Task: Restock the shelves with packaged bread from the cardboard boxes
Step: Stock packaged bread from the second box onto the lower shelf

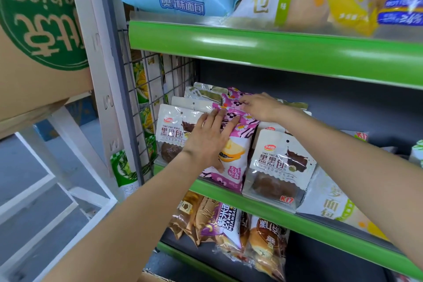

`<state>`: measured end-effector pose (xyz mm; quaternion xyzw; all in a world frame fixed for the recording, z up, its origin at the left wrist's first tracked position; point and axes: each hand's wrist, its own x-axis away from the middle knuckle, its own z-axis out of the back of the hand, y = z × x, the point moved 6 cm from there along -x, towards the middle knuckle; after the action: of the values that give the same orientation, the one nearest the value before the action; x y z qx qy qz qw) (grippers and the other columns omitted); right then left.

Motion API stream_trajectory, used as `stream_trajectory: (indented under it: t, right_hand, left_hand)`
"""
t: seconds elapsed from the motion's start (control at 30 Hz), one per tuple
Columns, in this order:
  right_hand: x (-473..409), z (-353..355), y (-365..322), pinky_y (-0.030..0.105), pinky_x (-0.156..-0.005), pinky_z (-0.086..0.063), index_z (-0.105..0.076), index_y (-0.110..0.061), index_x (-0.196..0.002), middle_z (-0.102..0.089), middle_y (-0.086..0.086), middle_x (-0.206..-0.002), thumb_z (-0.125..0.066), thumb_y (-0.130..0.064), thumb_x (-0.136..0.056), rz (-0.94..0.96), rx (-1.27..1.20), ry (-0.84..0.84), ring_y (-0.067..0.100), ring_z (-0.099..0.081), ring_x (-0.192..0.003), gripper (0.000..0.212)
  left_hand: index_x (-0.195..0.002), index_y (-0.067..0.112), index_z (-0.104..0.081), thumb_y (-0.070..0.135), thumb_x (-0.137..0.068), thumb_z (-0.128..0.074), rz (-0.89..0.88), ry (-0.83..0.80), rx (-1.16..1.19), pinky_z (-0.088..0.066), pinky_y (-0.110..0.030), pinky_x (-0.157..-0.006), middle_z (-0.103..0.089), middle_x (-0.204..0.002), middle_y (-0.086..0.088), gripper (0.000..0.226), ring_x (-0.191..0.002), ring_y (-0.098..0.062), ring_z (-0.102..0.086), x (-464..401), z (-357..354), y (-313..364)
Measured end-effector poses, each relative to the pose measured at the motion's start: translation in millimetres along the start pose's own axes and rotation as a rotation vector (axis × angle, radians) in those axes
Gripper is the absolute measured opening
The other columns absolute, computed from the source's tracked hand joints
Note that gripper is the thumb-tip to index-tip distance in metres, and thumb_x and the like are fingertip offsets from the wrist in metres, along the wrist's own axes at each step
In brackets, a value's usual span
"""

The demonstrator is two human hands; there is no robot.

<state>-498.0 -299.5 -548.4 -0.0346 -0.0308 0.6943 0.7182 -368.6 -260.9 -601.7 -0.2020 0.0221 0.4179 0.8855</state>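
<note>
Pressing the pink bread bag (233,144) flat with left hand (209,142) fingers spread, right hand (261,107) pinching its far top seam: light, soft, slippery, crushable, so grip seams.

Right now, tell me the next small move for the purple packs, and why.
Probably slide the front purple pack back and upright. It leans over the green shelf edge, the left hand lies flat on it, and the right hand pinches the packs behind.
</note>
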Motion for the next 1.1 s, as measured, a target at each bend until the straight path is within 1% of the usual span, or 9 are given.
stream_trajectory:
  t: [0.17,0.27,0.37,0.47,0.6,0.77,0.93,1.03,1.1]
  right_hand:
    - [8,-2,6,0.031,-0.109,-0.027,-0.036,-0.016,-0.143,-0.034,0.007,-0.151,-0.034,-0.032,-0.102,0.014,-0.126,-0.054,0.026,-0.033,-0.137,0.044]
    - [17,11,6,0.033,-0.111,-0.027,-0.04,-0.021,-0.142,-0.036,0.007,-0.15,-0.035,-0.032,-0.101,0.025,-0.092,0.028,0.027,-0.034,-0.136,0.042]
    - [36,29,12,0.024,-0.098,-0.034,-0.047,-0.016,-0.136,-0.045,0.009,-0.143,-0.038,-0.024,-0.101,0.043,-0.179,0.139,0.025,-0.042,-0.13,0.037]
    - [55,38,32,0.026,-0.092,-0.038,-0.053,-0.014,-0.131,-0.053,0.009,-0.136,-0.043,-0.026,-0.099,0.018,-0.262,0.201,0.024,-0.049,-0.123,0.035]
    - [73,25,64,0.025,-0.103,-0.032,-0.048,-0.018,-0.135,-0.046,0.004,-0.144,-0.048,-0.036,-0.096,-0.073,-0.23,0.093,0.022,-0.042,-0.132,0.044]
    - [84,2,89,0.026,-0.106,-0.031,-0.045,-0.01,-0.137,-0.042,0.009,-0.146,-0.044,-0.012,-0.097,-0.187,-0.29,0.071,0.024,-0.041,-0.133,0.04]
    - [97,-5,103,0.026,-0.075,-0.043,-0.055,-0.002,-0.126,-0.058,0.013,-0.119,-0.049,-0.012,-0.096,-0.239,-0.599,0.118,0.025,-0.056,-0.109,0.032]
    - [105,-8,98,0.035,-0.089,-0.051,-0.06,-0.007,-0.117,-0.06,0.01,-0.109,-0.052,-0.019,-0.096,-0.231,-0.96,0.052,0.019,-0.057,-0.1,0.025]
    - [104,-7,97,0.034,-0.096,-0.047,-0.059,-0.012,-0.12,-0.06,0.007,-0.118,-0.055,-0.024,-0.094,-0.225,-0.901,0.024,0.017,-0.056,-0.11,0.029]
  left_hand:
    - [-0.147,0.018,0.021,0.062,-0.059,-0.077,0.021,-0.008,0.035,-0.002,-0.048,-0.119,0.004,-0.157,-0.018,0.139,-0.146,-0.033,0.002,-3,1,1]
    - [-0.147,0.021,0.021,0.064,-0.055,-0.077,-0.013,-0.014,0.139,0.003,-0.054,-0.117,0.005,-0.157,-0.014,0.142,-0.146,-0.031,0.007,1,7,2]
    - [-0.149,0.021,0.015,0.064,-0.055,-0.076,-0.05,0.036,0.175,0.006,-0.055,-0.116,-0.002,-0.157,-0.009,0.138,-0.146,-0.028,0.002,4,18,5]
    - [-0.149,0.019,0.012,0.058,-0.059,-0.077,-0.06,0.066,0.202,0.006,-0.053,-0.115,-0.005,-0.157,-0.006,0.133,-0.146,-0.026,0.0,8,22,12]
    - [-0.149,0.015,0.014,0.068,-0.065,-0.066,-0.154,0.151,0.257,0.011,-0.049,-0.115,0.004,-0.159,-0.005,0.128,-0.147,-0.023,0.008,16,35,33]
    - [-0.148,0.005,0.015,0.076,-0.068,-0.056,-0.233,0.235,0.098,0.015,-0.049,-0.113,0.012,-0.158,-0.014,0.128,-0.146,-0.029,0.013,9,53,91]
    - [-0.145,-0.004,0.016,0.077,-0.065,-0.058,-0.109,0.229,0.018,0.012,-0.054,-0.112,-0.002,-0.157,-0.02,0.135,-0.146,-0.034,0.0,-9,49,111]
    - [-0.145,-0.006,0.009,0.071,-0.072,-0.059,-0.065,0.272,-0.02,0.01,-0.049,-0.113,-0.017,-0.153,-0.023,0.126,-0.144,-0.036,-0.013,-15,49,105]
    - [-0.146,-0.007,0.006,0.07,-0.07,-0.061,-0.025,0.275,-0.008,0.006,-0.047,-0.115,-0.02,-0.151,-0.023,0.127,-0.142,-0.037,-0.018,-19,47,105]
